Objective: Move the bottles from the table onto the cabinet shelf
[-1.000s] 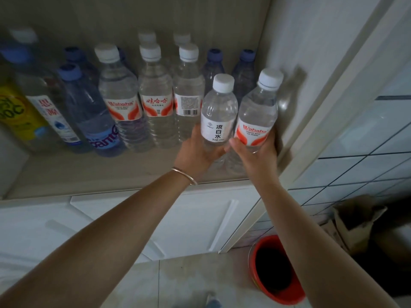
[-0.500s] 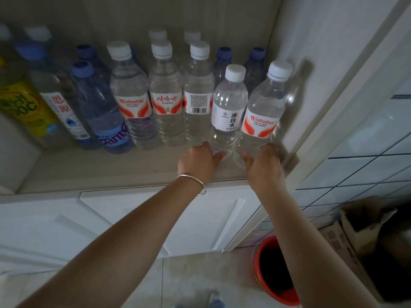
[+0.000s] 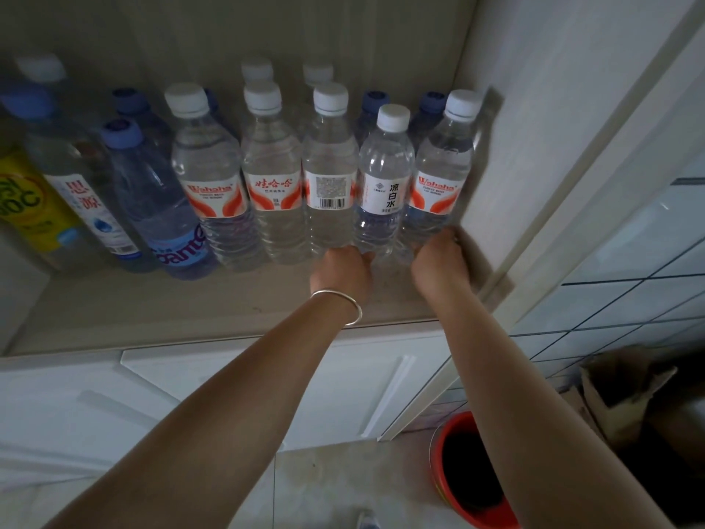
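Both arms reach into the cabinet, each hand at the base of a bottle in the front row on the pale wood-grain cabinet shelf (image 3: 152, 318); left hand (image 3: 340, 273), silver bangle on wrist, has fingers curled against the foot of the clear white-capped bottle with the plain white label (image 3: 385, 185), right hand (image 3: 438, 261) fingers curled round the foot of the clear white-capped bottle with the red-orange label (image 3: 438, 173); fingertips sit behind the bottle bases so can't tell whether they grip or just push. Both bottles stand upright on the shelf, touching each other, the right one close to the white cabinet side panel (image 3: 534, 147), probably tucked there to close the row and leave the front strip free. Low hold likely lets them slide bottles back without tipping. Row to the left: more clear red-label bottles (image 3: 213, 177), blue-capped bottle (image 3: 152, 192), yellow-label bottle (image 3: 26, 204) at the far edge. Red bucket (image 3: 469, 471) on floor below. Table not in view, so remaining count unknown
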